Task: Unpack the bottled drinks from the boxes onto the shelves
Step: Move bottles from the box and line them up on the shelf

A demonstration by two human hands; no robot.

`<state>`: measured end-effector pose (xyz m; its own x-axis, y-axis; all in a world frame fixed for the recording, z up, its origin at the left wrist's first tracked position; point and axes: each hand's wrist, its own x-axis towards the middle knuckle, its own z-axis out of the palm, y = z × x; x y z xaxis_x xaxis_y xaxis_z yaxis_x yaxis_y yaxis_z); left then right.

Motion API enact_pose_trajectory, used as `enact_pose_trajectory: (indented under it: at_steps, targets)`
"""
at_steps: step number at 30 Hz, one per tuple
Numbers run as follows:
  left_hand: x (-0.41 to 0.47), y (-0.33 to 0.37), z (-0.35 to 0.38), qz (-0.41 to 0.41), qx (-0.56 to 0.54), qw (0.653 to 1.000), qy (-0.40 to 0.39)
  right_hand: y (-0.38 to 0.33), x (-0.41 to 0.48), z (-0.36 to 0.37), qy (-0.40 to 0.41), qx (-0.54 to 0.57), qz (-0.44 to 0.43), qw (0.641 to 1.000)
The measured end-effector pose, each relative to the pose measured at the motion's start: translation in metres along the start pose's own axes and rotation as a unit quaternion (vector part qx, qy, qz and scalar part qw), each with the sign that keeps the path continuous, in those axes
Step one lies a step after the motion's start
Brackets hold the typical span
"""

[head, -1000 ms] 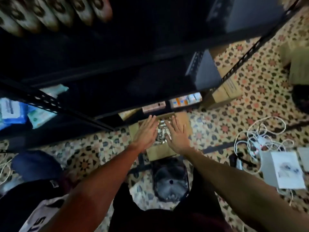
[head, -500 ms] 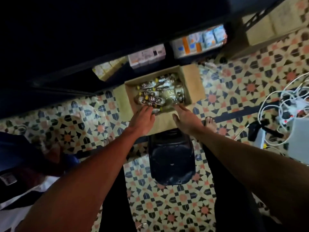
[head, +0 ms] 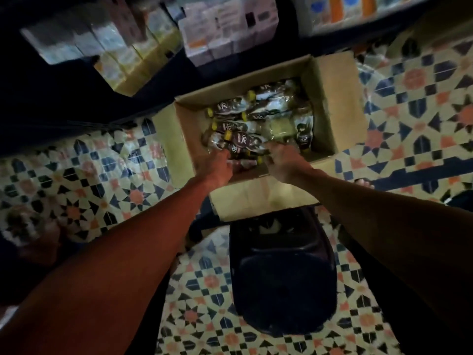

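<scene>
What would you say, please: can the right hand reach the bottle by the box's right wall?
Probably yes: the box is open, nothing covers that bottle, and the right hand is close by.

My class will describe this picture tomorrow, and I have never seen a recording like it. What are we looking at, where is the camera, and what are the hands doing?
There is no machine here. A person wears a wide-angle camera on the head, so the single picture looks down along both bare arms. On the tiled floor stands an open cardboard box. It holds bottles with yellow caps, lying on their sides under what looks like clear wrap. The left hand and the right hand reach in at the near edge, and each curls its fingers onto the nearest bottles. Nearer the person is a dark seat. Beyond the box, a shelf holds blurred cartons.
</scene>
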<state>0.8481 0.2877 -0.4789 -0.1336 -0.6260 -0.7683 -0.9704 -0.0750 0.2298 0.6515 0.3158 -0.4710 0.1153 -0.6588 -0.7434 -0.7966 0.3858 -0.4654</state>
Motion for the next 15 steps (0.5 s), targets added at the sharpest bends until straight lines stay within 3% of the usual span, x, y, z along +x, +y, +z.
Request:
enact_pose_trajectory:
  at_steps: [7, 15]
  targets:
    - [0.074, -0.041, 0.045, 0.001, 0.029, 0.996, -0.085, 0.004, 0.095, 0.047, 0.021, -0.009, 0.074, 0.997]
    - [0.102, -0.046, 0.075, 0.000, 0.045, 0.996, -0.074, 0.004, 0.124, 0.077, 0.114, 0.007, 0.085, 0.990]
